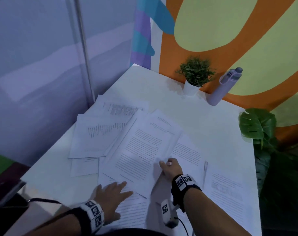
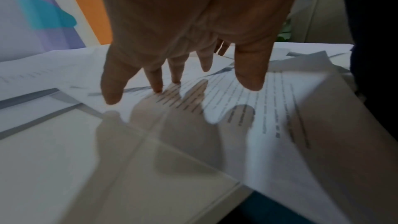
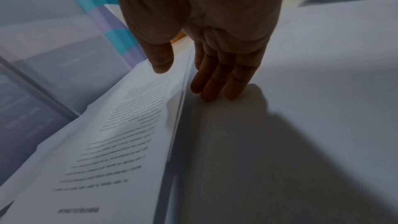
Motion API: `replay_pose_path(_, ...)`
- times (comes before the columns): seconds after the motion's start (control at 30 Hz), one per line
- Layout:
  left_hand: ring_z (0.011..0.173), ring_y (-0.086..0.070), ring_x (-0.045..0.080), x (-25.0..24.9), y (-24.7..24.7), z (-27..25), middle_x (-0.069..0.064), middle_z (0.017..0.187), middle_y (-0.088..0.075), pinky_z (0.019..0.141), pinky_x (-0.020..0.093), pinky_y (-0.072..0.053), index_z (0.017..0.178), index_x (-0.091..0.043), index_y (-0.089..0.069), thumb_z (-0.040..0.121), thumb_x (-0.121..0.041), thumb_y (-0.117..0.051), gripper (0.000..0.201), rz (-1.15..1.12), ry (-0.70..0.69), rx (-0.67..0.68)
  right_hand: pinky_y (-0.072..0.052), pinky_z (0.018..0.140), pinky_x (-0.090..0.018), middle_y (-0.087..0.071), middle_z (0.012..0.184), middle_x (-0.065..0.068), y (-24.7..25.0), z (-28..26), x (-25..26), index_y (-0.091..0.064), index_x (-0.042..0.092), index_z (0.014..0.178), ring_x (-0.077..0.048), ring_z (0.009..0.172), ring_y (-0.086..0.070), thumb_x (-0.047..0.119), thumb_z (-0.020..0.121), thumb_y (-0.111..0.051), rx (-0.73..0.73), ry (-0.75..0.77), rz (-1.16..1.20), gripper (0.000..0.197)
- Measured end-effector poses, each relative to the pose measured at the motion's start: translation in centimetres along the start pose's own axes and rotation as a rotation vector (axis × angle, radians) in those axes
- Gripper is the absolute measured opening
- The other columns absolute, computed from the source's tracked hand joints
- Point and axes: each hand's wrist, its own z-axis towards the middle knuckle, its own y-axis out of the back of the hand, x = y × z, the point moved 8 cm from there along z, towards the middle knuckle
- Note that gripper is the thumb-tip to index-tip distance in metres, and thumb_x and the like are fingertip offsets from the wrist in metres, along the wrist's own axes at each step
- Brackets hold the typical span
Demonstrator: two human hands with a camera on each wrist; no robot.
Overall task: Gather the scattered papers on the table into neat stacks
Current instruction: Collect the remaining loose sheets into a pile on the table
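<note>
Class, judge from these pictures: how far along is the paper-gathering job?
Done: no neat stack yet. In hand: the right hand pinches the edge of a lifted sheaf; the left hand lies flat on sheets. Left: overlapping papers across the table.

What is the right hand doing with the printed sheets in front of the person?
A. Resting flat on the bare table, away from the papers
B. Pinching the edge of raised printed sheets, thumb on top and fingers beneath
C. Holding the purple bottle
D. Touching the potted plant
B: the right hand has its thumb on top of the printed sheets and fingers under their lifted edge.
</note>
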Motion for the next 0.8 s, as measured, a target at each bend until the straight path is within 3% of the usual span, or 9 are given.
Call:
replay_pose_path(0.13,0.139,-0.023,0.019,3.8,3.2,-0.8,-0.003,0.153,-0.018,0.113,0.035,-0.028,0.145,-0.036,-0.021,0.085,-0.043,-0.055,0.069,-0.322,0.154,-0.32,-0.047,0.079,-0.036,-0.062,0.11,-0.021,-0.5,0.8,1.2,-0.05,-0.001,0.115,-0.031,0.095,-0.06,0.016,0.091,-0.055,-0.095,0.041,-0.144,0.03)
replay_pose_path(0.2,0.132,-0.031,0.021,6.5,3.7,-1.3,0.003,0.145,-0.024,0.107,0.035,-0.036,0.146,-0.027,-0.022,0.078,-0.046,-0.063,0.082,-0.437,0.304,-0.396,-0.044,0.073,-0.033,-0.059,0.096,-0.018,0.1,1.2,0.8,-0.052,0.003,0.095,-0.025,0.083,-0.053,0.01,0.09,-0.051,-0.134,0.035,-0.162,0.009)
replay_pose_path(0.27,0.129,-0.036,0.025,8.6,3.2,-1.3,0.009,0.142,-0.026,0.106,0.035,-0.038,0.146,-0.021,-0.017,0.07,-0.046,-0.072,0.097,-0.505,0.419,-0.394,-0.042,0.072,-0.03,-0.057,0.092,-0.012,1.2,1.2,-0.2,-0.05,0.01,0.088,-0.025,0.082,-0.052,0.008,0.089,-0.05,-0.164,0.009,-0.106,0.002)
replay_pose_path(0.37,0.125,-0.047,0.026,9.4,2.3,-0.6,0.016,0.141,-0.038,0.104,0.034,-0.041,0.148,-0.018,-0.006,0.071,-0.027,-0.076,0.104,-0.741,0.446,-0.36,-0.045,0.074,-0.032,-0.059,0.091,-0.012,3.9,0.7,-2.1,-0.053,0.01,0.091,-0.026,0.083,-0.054,0.008,0.089,-0.051,-0.256,-0.031,0.012,0.004)
replay_pose_path(0.43,0.105,-0.059,0.026,9.0,2.6,-0.2,0.017,0.121,-0.058,0.092,0.031,-0.046,0.149,-0.019,-0.005,0.077,-0.009,-0.07,0.098,-0.901,0.437,-0.383,-0.045,0.076,-0.033,-0.061,0.096,-0.016,5.8,-0.1,-3.5,-0.053,0.008,0.096,-0.026,0.084,-0.053,0.007,0.091,-0.049,-0.326,-0.04,0.042,0.007)
replay_pose_path(0.5,0.085,-0.057,0.024,9.0,3.5,0.0,0.012,0.097,-0.06,0.079,0.032,-0.045,0.147,-0.015,-0.015,0.08,0.002,-0.06,0.082,-0.951,0.457,-0.485,-0.042,0.075,-0.031,-0.063,0.101,-0.019,7.4,-0.6,-5.2,-0.056,0.005,0.106,-0.026,0.084,-0.052,0.007,0.093,-0.044,-0.39,-0.048,0.012,0.017)
replay_pose_path(0.6,0.103,-0.055,0.03,9.5,4.3,0.5,0.019,0.12,-0.053,0.09,0.036,-0.046,0.141,-0.006,-0.03,0.081,0.009,-0.055,0.067,-1.043,0.474,-0.57,-0.043,0.074,-0.032,-0.064,0.102,-0.02,9.2,-1.5,-7.5,-0.057,0.001,0.109,-0.028,0.081,-0.052,0.009,0.096,-0.039,-0.455,-0.085,-0.047,0.023)
replay_pose_path(0.7,0.119,-0.048,0.036,10.0,6.2,1.0,0.025,0.137,-0.042,0.102,0.042,-0.04,0.137,-0.005,-0.039,0.083,0.003,-0.052,0.057,-0.896,0.46,-0.646,-0.046,0.076,-0.033,-0.06,0.109,-0.024,9.7,-1.8,-9.0,-0.061,-0.003,0.107,-0.033,0.086,-0.058,0.01,0.095,-0.042,-0.467,-0.114,-0.1,0.025)
replay_pose_path(0.8,0.129,-0.039,0.035,10.0,8.7,2.5,0.02,0.146,-0.034,0.109,0.041,-0.032,0.142,-0.009,-0.034,0.089,-0.015,-0.053,0.056,-0.718,0.414,-0.629,-0.045,0.067,-0.03,-0.058,0.094,-0.023,8.9,-2.2,-9.2,-0.056,-0.002,0.069,-0.028,0.07,-0.053,0.003,0.091,-0.045,-0.466,-0.101,-0.113,0.025)
